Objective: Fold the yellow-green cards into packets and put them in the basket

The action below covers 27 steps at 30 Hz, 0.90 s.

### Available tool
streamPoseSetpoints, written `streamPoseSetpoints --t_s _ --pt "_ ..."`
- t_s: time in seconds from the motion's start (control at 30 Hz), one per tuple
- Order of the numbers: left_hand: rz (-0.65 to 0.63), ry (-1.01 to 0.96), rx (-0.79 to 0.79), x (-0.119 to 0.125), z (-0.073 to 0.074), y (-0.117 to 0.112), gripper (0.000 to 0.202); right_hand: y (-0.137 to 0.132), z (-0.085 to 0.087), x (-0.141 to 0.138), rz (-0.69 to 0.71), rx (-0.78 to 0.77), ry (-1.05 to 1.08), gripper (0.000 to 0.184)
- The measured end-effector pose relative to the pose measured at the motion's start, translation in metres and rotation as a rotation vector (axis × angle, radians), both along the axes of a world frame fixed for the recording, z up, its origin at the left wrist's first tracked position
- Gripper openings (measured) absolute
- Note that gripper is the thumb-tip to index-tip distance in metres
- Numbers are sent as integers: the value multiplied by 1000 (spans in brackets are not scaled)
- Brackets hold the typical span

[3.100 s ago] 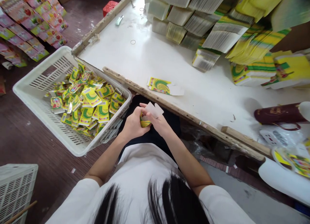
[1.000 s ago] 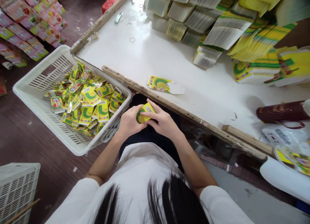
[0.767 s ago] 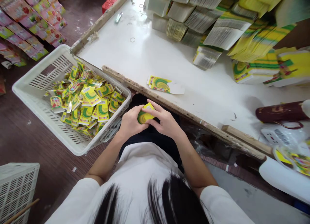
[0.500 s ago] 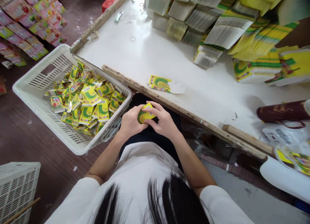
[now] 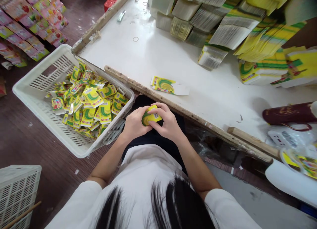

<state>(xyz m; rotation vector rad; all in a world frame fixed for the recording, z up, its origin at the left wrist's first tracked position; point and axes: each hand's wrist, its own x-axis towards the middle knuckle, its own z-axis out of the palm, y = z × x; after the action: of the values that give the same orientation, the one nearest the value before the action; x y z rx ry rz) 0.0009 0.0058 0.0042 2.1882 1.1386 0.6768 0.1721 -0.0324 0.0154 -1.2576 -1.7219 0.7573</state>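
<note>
A small yellow and green carton (image 5: pixel 151 114) sits between both hands over my lap, a barcode showing on its top face. My left hand (image 5: pixel 135 125) curls around its left side. My right hand (image 5: pixel 166 122) is closed over its right side, fingers pressing the top. One flat unfolded carton (image 5: pixel 165 86) lies on the white table (image 5: pixel 153 57) just beyond the wooden edge strip.
A white slatted basket (image 5: pixel 37 103) at my left holds several folded yellow cartons (image 5: pixel 91 103). Stacks of flat cartons (image 5: pixel 223 27) fill the far table. A dark red cylinder (image 5: pixel 288 114) lies at right. Another white crate (image 5: pixel 17 192) stands at lower left.
The white flaps that stuck up three seconds ago are folded in; the carton is now a closed block, turned slightly in my hands so the barcode faces up.
</note>
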Motion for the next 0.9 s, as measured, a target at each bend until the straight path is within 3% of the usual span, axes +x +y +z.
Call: streamPoseSetpoints --t_s 0.2,0.43,0.9 --pt "3 -8 21 3 -1 -1 56 0 -1 -2 -12 -9 32 17" --pt "-18 -3 2 2 -2 -2 58 1 -1 0 -51 -28 42 26" --pt "-17 -5 17 4 1 -3 53 2 -2 0 -66 49 -48 20"
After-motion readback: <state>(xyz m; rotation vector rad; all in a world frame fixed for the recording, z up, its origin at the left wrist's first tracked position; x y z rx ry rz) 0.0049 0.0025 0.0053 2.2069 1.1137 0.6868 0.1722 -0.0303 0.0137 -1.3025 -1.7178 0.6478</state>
